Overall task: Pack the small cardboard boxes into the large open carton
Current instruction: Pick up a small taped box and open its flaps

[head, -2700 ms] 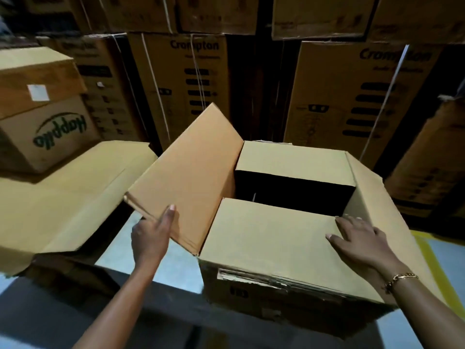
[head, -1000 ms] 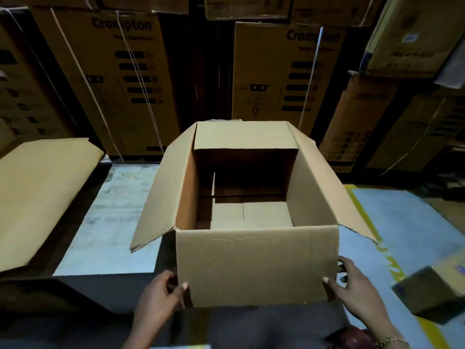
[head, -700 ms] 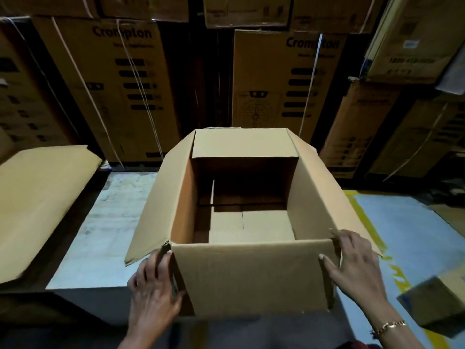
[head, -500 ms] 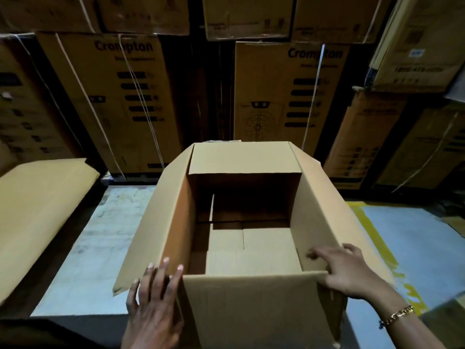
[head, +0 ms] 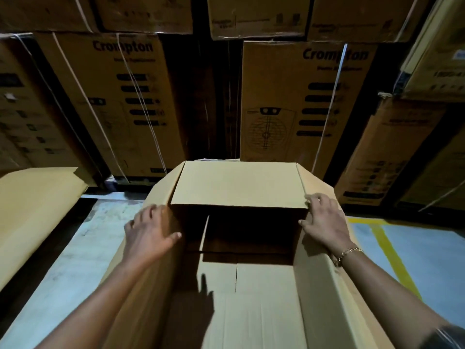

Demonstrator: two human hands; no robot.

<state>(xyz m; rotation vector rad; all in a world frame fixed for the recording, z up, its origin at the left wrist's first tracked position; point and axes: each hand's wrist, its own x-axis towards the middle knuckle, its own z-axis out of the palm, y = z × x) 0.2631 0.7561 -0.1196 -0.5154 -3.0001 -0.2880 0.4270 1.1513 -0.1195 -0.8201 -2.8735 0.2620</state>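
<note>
Several tall printed cartons (head: pixel 120 102) stand stacked behind the large open carton (head: pixel 251 313), which sits on the pale floor (head: pixel 63 273) directly before the person, its far flap (head: pixel 239 183) folded inward. Left hand (head: pixel 151 233) and right hand (head: pixel 324 220) rest on its side flaps (head: pixel 319 183) near the far corners, fingers (head: pixel 314 197) loosely spread, thumbs inside, gripping nothing.

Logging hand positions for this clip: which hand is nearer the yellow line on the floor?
Right. The right hand is on the right flap of the carton, beside the yellow line; the left hand is on the left flap, across the opening.
</note>
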